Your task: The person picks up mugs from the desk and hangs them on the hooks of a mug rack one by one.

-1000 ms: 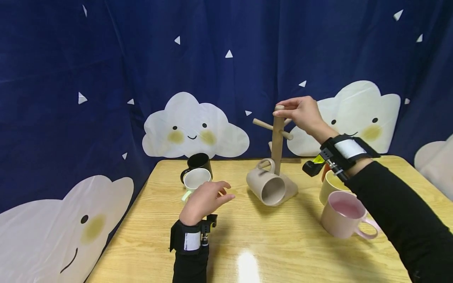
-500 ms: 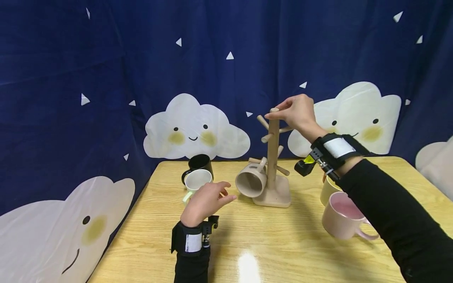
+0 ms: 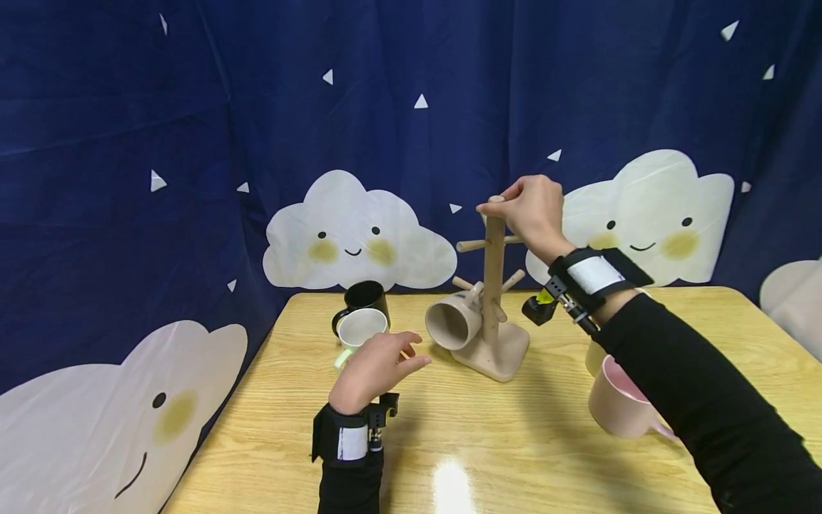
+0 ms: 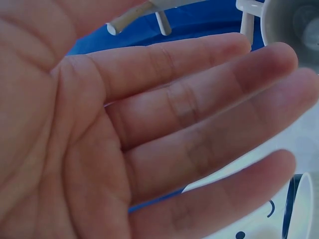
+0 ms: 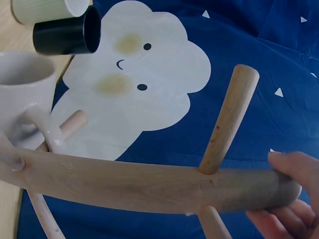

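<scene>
A wooden mug tree (image 3: 493,275) stands upright on its square base, with several pegs on its post. My right hand (image 3: 534,214) grips the top of the post between thumb and fingers; the right wrist view shows the fingertips around the rounded end (image 5: 286,189). On a low peg a pale beige mug (image 3: 449,321) hangs by its handle, tipped on its side with its mouth facing forward. My left hand (image 3: 375,365) hovers over the table, fingers loosely extended and holding nothing. Behind it, partly covered, stands a white mug (image 3: 362,328) with a light green handle.
A black mug (image 3: 367,296) stands behind the white one. To the right, a pink mug (image 3: 618,407) and a yellow mug (image 3: 594,358) are partly hidden by my right sleeve (image 3: 693,400). A dark blue curtain (image 3: 398,43) with cloud prints hangs behind the wooden table (image 3: 270,428).
The mug tree has turned under my right hand and shifted left; its base now shows in front. The beige mug has swung left and back with it. My left hand stays about the same.
</scene>
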The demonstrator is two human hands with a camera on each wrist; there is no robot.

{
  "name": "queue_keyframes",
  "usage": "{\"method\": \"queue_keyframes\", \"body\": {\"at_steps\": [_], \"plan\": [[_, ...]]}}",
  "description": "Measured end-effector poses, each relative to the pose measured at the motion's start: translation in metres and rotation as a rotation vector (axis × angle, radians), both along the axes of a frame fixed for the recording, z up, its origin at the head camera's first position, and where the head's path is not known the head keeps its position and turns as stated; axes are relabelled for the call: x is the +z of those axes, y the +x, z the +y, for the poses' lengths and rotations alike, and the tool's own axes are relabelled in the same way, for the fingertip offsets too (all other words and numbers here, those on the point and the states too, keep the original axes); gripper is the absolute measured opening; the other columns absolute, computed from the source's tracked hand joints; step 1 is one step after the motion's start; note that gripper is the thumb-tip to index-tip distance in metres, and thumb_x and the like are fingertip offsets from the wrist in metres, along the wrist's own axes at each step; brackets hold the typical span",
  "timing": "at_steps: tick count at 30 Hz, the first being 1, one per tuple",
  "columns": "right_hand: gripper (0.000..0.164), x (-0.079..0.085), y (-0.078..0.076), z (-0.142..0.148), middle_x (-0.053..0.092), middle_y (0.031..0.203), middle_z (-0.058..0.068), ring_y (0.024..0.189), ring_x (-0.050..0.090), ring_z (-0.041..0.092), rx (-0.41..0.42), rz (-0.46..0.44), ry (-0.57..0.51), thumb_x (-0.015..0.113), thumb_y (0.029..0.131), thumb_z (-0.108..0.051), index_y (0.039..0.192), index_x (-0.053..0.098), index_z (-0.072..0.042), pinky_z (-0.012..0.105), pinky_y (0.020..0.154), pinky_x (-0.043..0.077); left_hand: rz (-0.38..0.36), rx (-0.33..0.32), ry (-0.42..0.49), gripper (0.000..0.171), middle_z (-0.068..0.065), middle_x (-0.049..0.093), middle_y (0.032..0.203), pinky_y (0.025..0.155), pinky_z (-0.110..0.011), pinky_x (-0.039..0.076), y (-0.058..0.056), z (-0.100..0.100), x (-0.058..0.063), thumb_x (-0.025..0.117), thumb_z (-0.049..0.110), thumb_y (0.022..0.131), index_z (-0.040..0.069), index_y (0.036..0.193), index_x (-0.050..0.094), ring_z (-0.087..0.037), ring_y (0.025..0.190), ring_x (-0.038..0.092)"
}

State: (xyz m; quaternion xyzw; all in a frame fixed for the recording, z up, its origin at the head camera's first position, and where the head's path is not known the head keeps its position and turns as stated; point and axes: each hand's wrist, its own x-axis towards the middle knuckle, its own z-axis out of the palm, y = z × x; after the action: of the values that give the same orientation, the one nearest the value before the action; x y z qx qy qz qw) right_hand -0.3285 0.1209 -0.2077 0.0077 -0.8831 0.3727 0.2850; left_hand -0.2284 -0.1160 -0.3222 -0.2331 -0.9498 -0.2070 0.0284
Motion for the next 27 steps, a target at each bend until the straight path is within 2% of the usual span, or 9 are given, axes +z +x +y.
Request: {"method": "queue_keyframes", "body": {"at_steps": [9, 15, 19, 22, 24, 27], "plan": [[0.035, -0.002, -0.001, -0.002, 0.068, 0.087, 0.014, 0.077, 0.06, 0.025, -0.027, 0.057, 0.028, 0.079, 0.069, -0.034, 0.08, 0.069, -0.001, 0.028, 0.057, 0.04, -0.013, -0.007, -0.007, 0.038, -0.007, 0.069, 0.093, 0.07, -0.031, 0.051, 0.001, 0.003, -0.001, 0.059, 0.034, 0.089, 0.007, 0.115, 0.062, -0.019, 0.081, 0.065], [0.037, -0.003, -0.002, -0.003, 0.067, 0.087, 0.014, 0.079, 0.061, 0.026, -0.002, 0.055, 0.049, 0.078, 0.071, -0.035, 0.082, 0.067, -0.001, 0.029, 0.06, 0.041, -0.013, -0.01, -0.007, 0.037, -0.007, 0.069, 0.094, 0.071, -0.032, 0.051, 0.001, 0.004, 0.0, 0.059, 0.033, 0.089, 0.006, 0.115, 0.062, -0.019, 0.081, 0.065], [0.045, -0.005, 0.001, 0.001, 0.066, 0.096, 0.016, 0.086, 0.061, 0.028, 0.056, 0.025, 0.097, 0.074, 0.075, -0.038, 0.096, 0.061, 0.0, 0.034, 0.067, 0.046, -0.001, -0.013, -0.011, 0.036, -0.007, 0.069, 0.093, 0.07, -0.031, 0.051, 0.001, 0.004, -0.001, 0.059, 0.033, 0.089, 0.007, 0.114, 0.062, -0.018, 0.08, 0.065], [0.059, -0.004, 0.007, 0.009, 0.062, 0.114, 0.018, 0.103, 0.059, 0.031, 0.09, 0.033, 0.114, 0.069, 0.078, -0.043, 0.117, 0.054, -0.001, 0.041, 0.082, 0.048, 0.005, -0.018, -0.01, 0.035, -0.006, 0.069, 0.092, 0.07, -0.03, 0.051, 0.0, 0.004, -0.003, 0.059, 0.032, 0.089, 0.007, 0.113, 0.062, -0.018, 0.079, 0.065], [0.066, -0.003, 0.015, 0.018, 0.058, 0.123, 0.019, 0.113, 0.055, 0.032, 0.092, 0.073, 0.078, 0.068, 0.079, -0.045, 0.126, 0.049, -0.002, 0.044, 0.091, 0.044, 0.006, -0.02, -0.008, 0.035, -0.006, 0.069, 0.092, 0.069, -0.03, 0.051, -0.001, 0.003, -0.003, 0.059, 0.032, 0.089, 0.007, 0.113, 0.062, -0.018, 0.079, 0.065], [0.063, -0.003, 0.035, 0.037, 0.057, 0.125, 0.016, 0.117, 0.053, 0.027, 0.068, 0.132, -0.031, 0.067, 0.081, -0.044, 0.127, 0.051, -0.004, 0.042, 0.097, 0.042, 0.003, -0.013, -0.007, 0.036, -0.006, 0.069, 0.092, 0.069, -0.03, 0.051, -0.001, 0.001, -0.002, 0.059, 0.032, 0.089, 0.007, 0.114, 0.062, -0.019, 0.08, 0.066]]}}
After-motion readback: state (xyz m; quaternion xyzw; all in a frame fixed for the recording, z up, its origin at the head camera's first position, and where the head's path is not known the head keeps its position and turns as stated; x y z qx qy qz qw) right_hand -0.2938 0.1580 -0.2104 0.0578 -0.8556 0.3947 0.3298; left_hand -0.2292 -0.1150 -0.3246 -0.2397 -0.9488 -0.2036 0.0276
